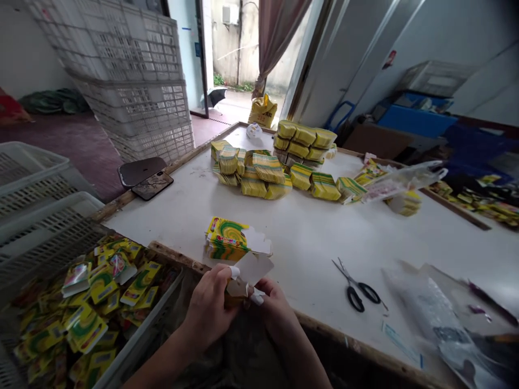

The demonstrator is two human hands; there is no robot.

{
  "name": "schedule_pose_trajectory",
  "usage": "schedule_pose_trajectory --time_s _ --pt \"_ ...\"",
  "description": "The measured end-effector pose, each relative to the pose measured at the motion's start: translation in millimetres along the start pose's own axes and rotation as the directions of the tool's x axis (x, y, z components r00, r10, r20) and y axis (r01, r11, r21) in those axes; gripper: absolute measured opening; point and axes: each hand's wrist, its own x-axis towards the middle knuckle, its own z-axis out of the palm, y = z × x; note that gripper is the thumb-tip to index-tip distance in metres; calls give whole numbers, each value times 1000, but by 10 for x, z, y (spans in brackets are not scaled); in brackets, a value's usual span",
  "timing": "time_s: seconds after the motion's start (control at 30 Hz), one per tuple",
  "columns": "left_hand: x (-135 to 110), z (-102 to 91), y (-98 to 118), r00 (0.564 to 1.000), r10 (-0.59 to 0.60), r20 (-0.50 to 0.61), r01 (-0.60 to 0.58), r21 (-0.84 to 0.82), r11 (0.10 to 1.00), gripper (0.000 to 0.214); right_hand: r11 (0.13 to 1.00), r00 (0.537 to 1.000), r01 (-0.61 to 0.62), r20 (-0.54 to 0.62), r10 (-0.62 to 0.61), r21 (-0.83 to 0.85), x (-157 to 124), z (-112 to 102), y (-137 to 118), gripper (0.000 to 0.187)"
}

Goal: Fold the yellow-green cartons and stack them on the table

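My left hand (211, 297) is wrapped round a small yellow carton (237, 290) at the table's front edge. The carton's white end flaps stand open, with the largest flap up and tilted to the right. On the carton's right side, the fingers of my right hand (273, 305) pinch a white flap by the opening. What lies inside the carton is hidden. Just beyond my hands rests a stack of flattened yellow-green cartons (229, 237) with white flaps pointing right.
Bundled flat cartons (259, 173) lie in piles across the white table (308, 232). Black-handled scissors (357, 289) and clear plastic bags (430, 319) lie to the right. A phone (153, 185) sits at the left edge. Below it, a crate (133, 337) holds many yellow cartons. Tall crates (138, 81) stand behind.
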Motion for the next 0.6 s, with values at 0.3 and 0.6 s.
schedule_pose_trajectory --time_s 0.3,0.6 --pt "-21 -37 45 984 -88 156 107 -119 987 41 981 997 -12 70 26 -192 28 10 -71 38" --pt "-42 96 -29 928 -198 317 275 -221 936 68 671 941 331 176 -289 -664 -141 41 36 39"
